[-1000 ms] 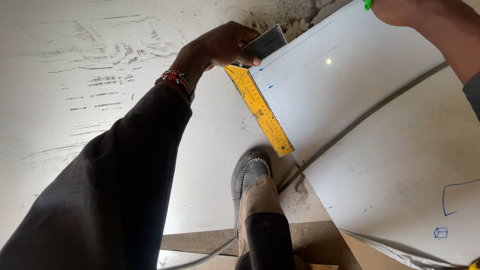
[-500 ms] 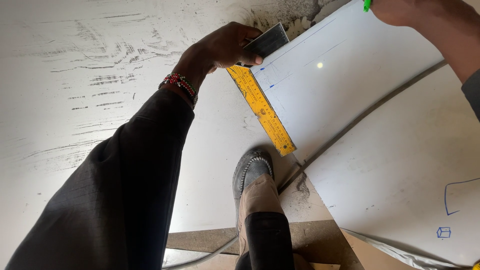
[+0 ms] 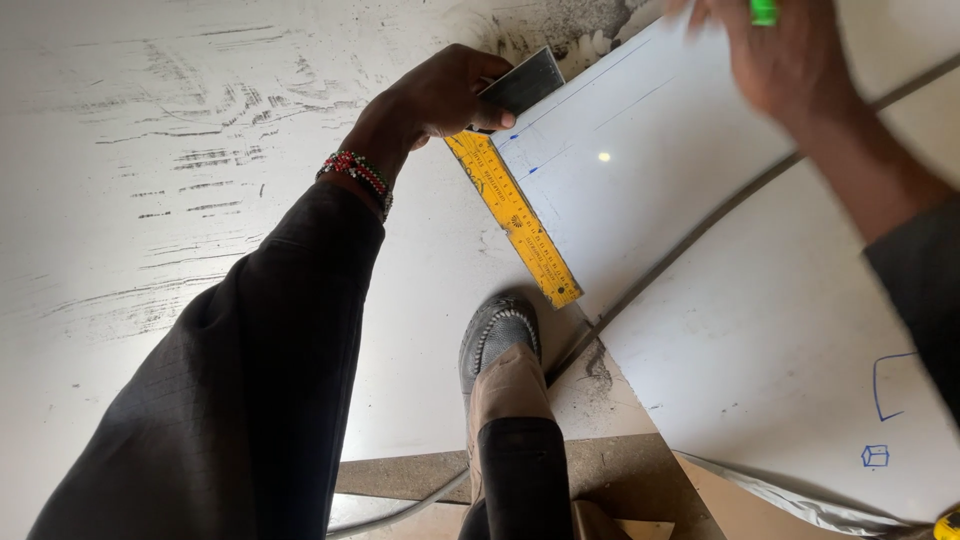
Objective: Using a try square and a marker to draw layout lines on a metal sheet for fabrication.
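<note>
Yellow blade of a try square (image 3: pixel 512 220) lies along the near edge of a white board (image 3: pixel 760 300), extending from the left hand (image 3: pixel 432 100) down toward the person's shoe (image 3: pixel 497 335). The left hand is closed on the dark metal stock (image 3: pixel 520 85) of the square, thumb on top and fingers curled beneath, pressing it against the board's corner. A beaded bracelet (image 3: pixel 355 172) of red, white and dark beads circles the left wrist, just above a dark sleeve (image 3: pixel 230 400).

The right hand (image 3: pixel 775 60) hovers over the board, well apart from the left hand and to its right; it is blurred, with a green pen (image 3: pixel 764 10) showing above the knuckles. The fingers appear gathered around the pen, though the blur and the frame edge hide the exact grip.

Between the two hands, thin blue lines (image 3: pixel 600 80) run across the board's surface, with a short blue mark (image 3: pixel 530 171) just beside the blade. A grey cable (image 3: pixel 700 225) crosses the board diagonally below the right hand, passing close to the blade's far tip and the shoe. Small blue sketches (image 3: pixel 875 455) sit on the board near the right forearm. To the left of the left hand spreads a scuffed white floor (image 3: pixel 150 150). Brown boards (image 3: pixel 600 470) lie below the shoe.
</note>
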